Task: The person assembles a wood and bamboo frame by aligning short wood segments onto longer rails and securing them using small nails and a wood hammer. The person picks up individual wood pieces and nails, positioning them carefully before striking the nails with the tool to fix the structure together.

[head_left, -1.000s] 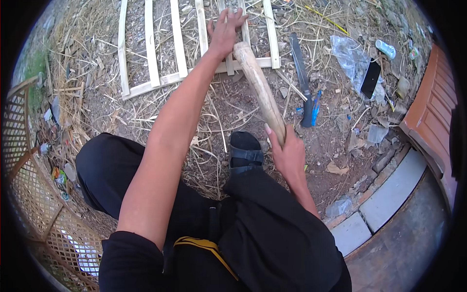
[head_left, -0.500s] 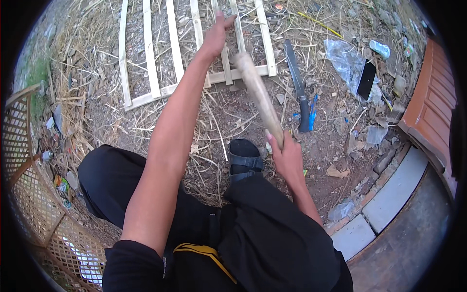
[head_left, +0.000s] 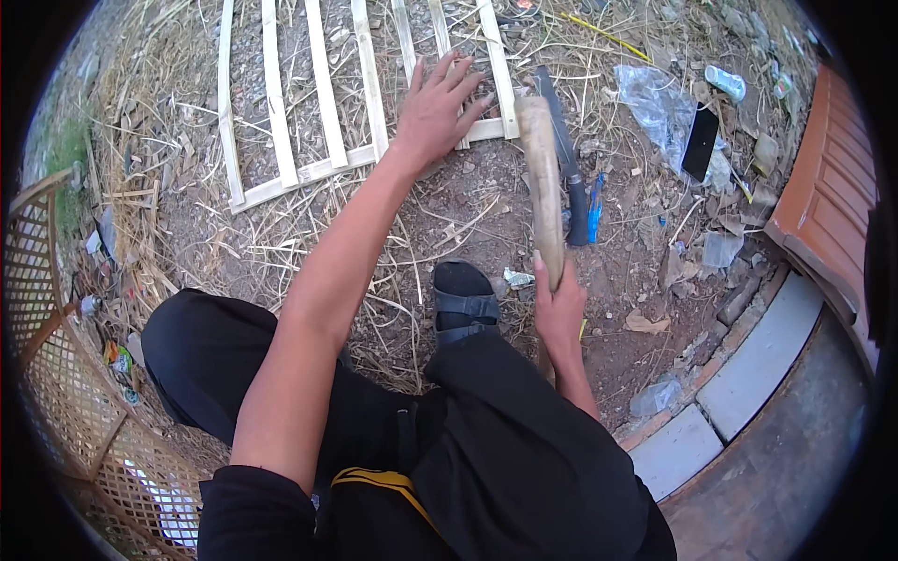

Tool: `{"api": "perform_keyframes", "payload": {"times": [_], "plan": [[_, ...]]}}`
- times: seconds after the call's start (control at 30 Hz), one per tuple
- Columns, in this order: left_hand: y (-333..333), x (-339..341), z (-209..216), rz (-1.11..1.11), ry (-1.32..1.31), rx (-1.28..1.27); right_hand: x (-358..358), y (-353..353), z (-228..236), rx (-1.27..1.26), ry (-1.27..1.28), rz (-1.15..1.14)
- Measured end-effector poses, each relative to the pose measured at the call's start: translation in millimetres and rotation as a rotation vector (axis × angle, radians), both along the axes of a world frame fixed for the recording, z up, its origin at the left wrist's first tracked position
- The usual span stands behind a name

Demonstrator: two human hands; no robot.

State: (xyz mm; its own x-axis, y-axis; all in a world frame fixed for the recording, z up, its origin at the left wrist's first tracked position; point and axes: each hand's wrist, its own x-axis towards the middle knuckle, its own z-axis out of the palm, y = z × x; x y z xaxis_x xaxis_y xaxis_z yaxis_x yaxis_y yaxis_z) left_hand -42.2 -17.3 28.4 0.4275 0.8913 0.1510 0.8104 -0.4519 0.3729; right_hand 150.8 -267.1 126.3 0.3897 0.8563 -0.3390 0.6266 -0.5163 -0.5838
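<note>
My left hand (head_left: 438, 114) is spread open over the near right end of a frame of pale wooden slats (head_left: 324, 89), which are joined by a cross strip (head_left: 271, 191). Part of the strip and of two slats is hidden beneath the hand. In my right hand (head_left: 561, 316) is a thick wooden stick (head_left: 543, 178), gripped near its lower end and pointing away from me. Just right of the stick lies a long knife (head_left: 561, 131) with a black handle, partly covered by it. A blue strip (head_left: 595, 210) lies beside that handle.
At the right lie a clear plastic bag (head_left: 645, 103), a black phone (head_left: 700, 146) and a can (head_left: 725, 82). A yellow rod (head_left: 606, 35) is farther off. Brown panelling (head_left: 828, 178) and pale blocks (head_left: 762, 365) line the right; a wooden lattice (head_left: 70, 402) stands left.
My left hand has come back toward me from farther along the slats, its fingers now spread. The stick's far end has swung right, beside the knife, and my right hand has dropped slightly nearer.
</note>
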Motion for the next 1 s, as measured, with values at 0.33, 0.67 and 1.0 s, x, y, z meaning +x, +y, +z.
{"api": "perform_keyframes", "payload": {"times": [0.33, 0.67, 1.0], "plan": [[-16.6, 8.1, -18.9, 0.004, 0.114, 0.100, -14.5, 7.6, 34.0, 0.120, 0.065, -0.012], [-18.0, 10.0, -21.8, 0.009, 0.013, 0.110, -10.7, 7.1, 22.7, -0.105, 0.030, 0.030], [-13.8, 11.0, -24.9, 0.010, -0.029, 0.214, -5.5, 3.7, -16.5, -0.125, -0.137, 0.099]]}}
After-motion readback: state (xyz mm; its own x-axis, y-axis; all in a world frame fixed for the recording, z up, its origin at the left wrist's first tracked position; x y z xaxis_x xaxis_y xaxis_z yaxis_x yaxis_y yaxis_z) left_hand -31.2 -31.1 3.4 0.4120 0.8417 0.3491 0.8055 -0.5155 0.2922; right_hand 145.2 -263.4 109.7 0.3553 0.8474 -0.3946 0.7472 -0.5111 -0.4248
